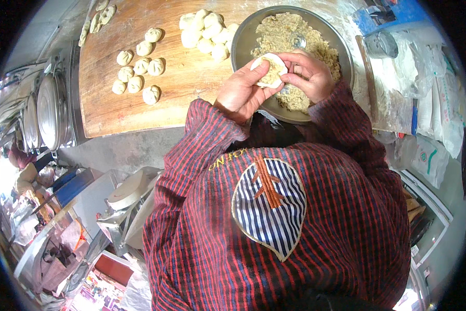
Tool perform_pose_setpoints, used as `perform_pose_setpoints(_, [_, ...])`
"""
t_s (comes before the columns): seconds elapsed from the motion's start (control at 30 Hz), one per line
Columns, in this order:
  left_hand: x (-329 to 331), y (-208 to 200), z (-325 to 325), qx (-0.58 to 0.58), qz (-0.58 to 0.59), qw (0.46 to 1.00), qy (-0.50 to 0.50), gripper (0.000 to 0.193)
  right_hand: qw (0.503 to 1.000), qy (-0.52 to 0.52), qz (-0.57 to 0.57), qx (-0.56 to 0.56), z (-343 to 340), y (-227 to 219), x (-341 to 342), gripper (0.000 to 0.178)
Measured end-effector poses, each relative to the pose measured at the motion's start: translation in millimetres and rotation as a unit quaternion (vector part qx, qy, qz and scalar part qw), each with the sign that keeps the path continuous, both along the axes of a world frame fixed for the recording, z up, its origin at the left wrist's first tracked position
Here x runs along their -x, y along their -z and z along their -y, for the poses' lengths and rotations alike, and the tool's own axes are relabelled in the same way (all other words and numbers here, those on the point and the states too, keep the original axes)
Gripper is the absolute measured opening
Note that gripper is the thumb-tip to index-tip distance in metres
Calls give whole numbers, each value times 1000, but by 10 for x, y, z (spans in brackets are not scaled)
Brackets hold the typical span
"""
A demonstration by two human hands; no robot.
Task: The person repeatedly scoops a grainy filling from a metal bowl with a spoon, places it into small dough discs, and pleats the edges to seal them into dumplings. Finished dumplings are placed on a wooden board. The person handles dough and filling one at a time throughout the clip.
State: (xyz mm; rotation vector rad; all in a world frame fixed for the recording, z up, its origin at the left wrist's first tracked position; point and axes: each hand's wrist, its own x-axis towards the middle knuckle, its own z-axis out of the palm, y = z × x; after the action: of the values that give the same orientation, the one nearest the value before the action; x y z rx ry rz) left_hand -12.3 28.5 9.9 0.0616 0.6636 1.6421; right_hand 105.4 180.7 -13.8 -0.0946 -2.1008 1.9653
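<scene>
A round dough wrapper [270,71] with pale, crumbly filling in its middle rests in my left hand [239,94], whose thumb presses on its near-left edge. My right hand [314,76] pinches the wrapper's right edge between thumb and fingers. Both hands are over the near side of a large metal bowl [236,42]. Inside the bowl is a mass of minced filling [280,27], with a shiny metal piece [297,40] partly sunk in it. Several pleated buns [141,66] stand on the wooden board [99,110] to the left. Beside the bowl lies a heap of dough pieces [204,31].
Right of the bowl lies a slim wooden stick [366,78] on a floury surface. Beyond it are a metal container [381,45], a blue bin [398,15] and hanging plastic bags [440,98]. Round metal lids [51,111] stand at the left, and more dough pieces [103,15] lie far left.
</scene>
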Motion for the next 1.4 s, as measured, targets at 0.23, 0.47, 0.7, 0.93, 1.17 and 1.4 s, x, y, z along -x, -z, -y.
perform_pose_setpoints(0.23, [-60, 17, -15, 67, -134, 988, -34, 32, 997, 16, -28, 67, 96, -14, -15, 36])
perform_pose_setpoints(0.47, [-62, -41, 26, 111, -293, 949, 28, 30, 967, 62, -4, -246, 137, -223, -27, 17])
perform_pose_setpoints(0.7, [43, -129, 50, 122, -260, 955, 71, 32, 979, 43, 36, -198, 121, -313, 47, 12])
perform_pose_setpoints(0.93, [228, -87, 72, 129, -505, 824, 223, 31, 965, -23, 62, -254, 202, -404, 23, 15])
perform_pose_setpoints(1.17, [270, -167, 118, 104, -219, 963, 115, 39, 971, 76, -6, -228, 138, -317, 69, 9])
perform_pose_setpoints(1.4, [223, -181, 196, 127, -356, 918, 118, 25, 966, -6, 11, -258, 224, -431, 34, 13])
